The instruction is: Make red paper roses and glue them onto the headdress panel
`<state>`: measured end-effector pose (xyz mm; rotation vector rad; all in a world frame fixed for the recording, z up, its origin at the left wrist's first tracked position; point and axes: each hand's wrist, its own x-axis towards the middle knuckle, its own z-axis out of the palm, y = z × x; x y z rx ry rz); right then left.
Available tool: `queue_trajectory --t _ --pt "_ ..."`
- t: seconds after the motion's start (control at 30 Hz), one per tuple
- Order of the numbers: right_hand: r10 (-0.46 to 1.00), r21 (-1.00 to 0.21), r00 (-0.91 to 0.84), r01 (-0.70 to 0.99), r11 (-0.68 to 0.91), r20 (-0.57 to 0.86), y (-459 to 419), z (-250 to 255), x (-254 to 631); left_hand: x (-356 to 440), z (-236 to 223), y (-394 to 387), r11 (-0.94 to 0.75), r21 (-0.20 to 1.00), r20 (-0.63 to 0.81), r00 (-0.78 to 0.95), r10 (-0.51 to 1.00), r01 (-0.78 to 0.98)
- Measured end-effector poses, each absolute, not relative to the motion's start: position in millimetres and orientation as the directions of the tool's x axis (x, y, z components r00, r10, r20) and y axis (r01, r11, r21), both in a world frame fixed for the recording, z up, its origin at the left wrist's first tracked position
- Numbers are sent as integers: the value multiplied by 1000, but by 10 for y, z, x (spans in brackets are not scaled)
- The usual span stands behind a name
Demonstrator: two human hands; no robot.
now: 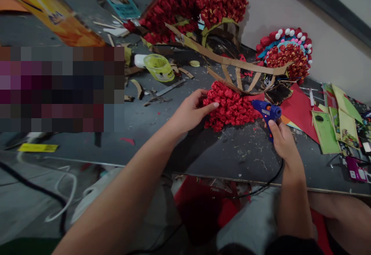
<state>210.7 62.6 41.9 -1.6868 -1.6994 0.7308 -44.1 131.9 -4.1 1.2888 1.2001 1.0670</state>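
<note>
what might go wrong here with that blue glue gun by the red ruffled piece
The blue glue gun, held in the right hand, points toward the red ruffled piece that the left hand touches; if hot, it could burn those fingers should they come near the nozzle. Its black cord hangs past the table edge, so it might snag and tug the gun.

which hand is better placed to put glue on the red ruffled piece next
Probably the right hand: it holds the blue glue gun, its nozzle toward the red ruffled piece, while the left hand touches that piece.
</note>
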Motion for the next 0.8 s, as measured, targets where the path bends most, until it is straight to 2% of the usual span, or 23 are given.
queue_trajectory --t 0.17,0.3,0.4,0.5,0.67,0.73,0.8 --pt "994 -699 34 713 50 106 615 453 2133 -429 -49 1328 54 997 -59 102 993 50" --pt "968 -639 161 769 -2 191 641 454 2315 -429 -48 1324 73 994 -79 78 994 76" --pt "910 -516 285 851 -96 301 716 350 2575 -433 -55 1320 62 993 -70 69 995 104" --pt "825 -368 399 894 -254 399 812 170 2869 -435 -82 1331 52 992 -59 60 996 117" --pt "791 -240 493 870 -432 362 896 68 3098 -443 -96 1360 33 989 -45 80 996 144" --pt "781 -203 455 890 -408 428 875 158 2979 -446 -82 1362 32 988 -45 84 995 153" --pt "781 -214 358 933 -288 511 816 264 2699 -445 -70 1362 48 988 -59 76 995 150"
